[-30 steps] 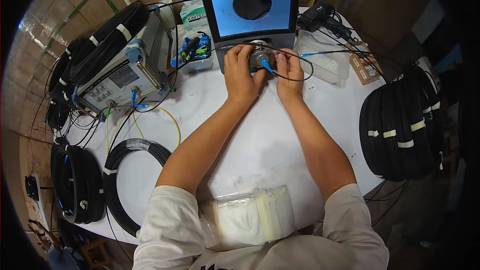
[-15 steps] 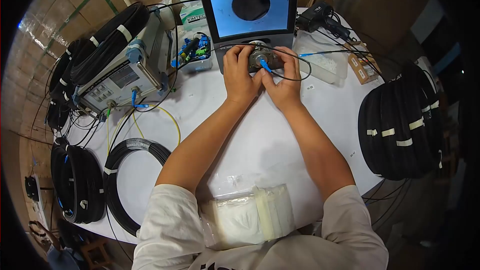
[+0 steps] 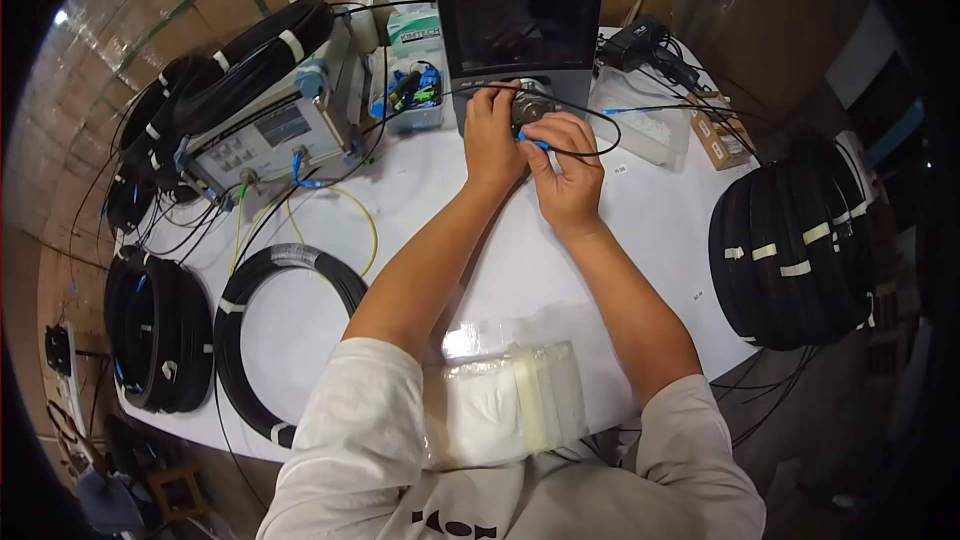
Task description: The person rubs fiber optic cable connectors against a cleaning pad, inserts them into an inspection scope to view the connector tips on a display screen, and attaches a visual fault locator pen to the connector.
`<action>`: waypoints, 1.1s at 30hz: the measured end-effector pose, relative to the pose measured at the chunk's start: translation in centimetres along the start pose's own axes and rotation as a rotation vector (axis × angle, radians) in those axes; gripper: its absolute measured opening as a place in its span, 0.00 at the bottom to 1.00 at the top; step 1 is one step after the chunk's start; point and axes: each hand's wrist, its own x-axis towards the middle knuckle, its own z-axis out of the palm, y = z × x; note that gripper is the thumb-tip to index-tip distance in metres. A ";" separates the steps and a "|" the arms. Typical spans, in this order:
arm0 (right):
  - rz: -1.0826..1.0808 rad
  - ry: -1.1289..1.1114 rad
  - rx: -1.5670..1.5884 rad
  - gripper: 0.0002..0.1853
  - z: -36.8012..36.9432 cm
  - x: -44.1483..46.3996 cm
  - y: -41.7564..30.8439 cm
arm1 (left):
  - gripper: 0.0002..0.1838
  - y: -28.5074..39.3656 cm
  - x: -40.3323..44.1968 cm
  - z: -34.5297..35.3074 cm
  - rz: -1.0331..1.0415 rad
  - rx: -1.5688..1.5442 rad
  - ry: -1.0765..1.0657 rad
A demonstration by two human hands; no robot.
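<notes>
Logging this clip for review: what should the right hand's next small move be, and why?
Probably ease the blue connector straight back from the metal fitting with the right hand. That hand pinches it just below the fitting, the screen has gone dark since a moment ago, and the left hand is beside the fitting, apparently steadying it.

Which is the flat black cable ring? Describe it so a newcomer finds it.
On the white table, find the boxy grey instrument. Nearer the person lies the slim, round black cable ring. Its silvery band and wide open centre set it apart from the thicker black coil to its left.
</notes>
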 end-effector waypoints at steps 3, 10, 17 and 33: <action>0.088 -0.120 0.113 0.07 -1.8 -2.2 -4.6 | 0.42 0.8 0.0 -0.4 -0.056 -0.012 -0.039; 0.291 -0.480 0.434 0.06 -9.7 -8.6 -14.8 | 0.42 -0.2 -0.3 0.7 0.032 0.082 0.032; 0.375 -0.610 0.436 0.04 -11.9 -12.6 -17.6 | 0.42 -0.1 -0.4 1.1 -0.012 0.137 0.029; 0.264 -0.622 0.346 0.04 -10.7 -12.8 -18.0 | 0.42 -0.5 -1.5 0.7 0.059 0.170 0.049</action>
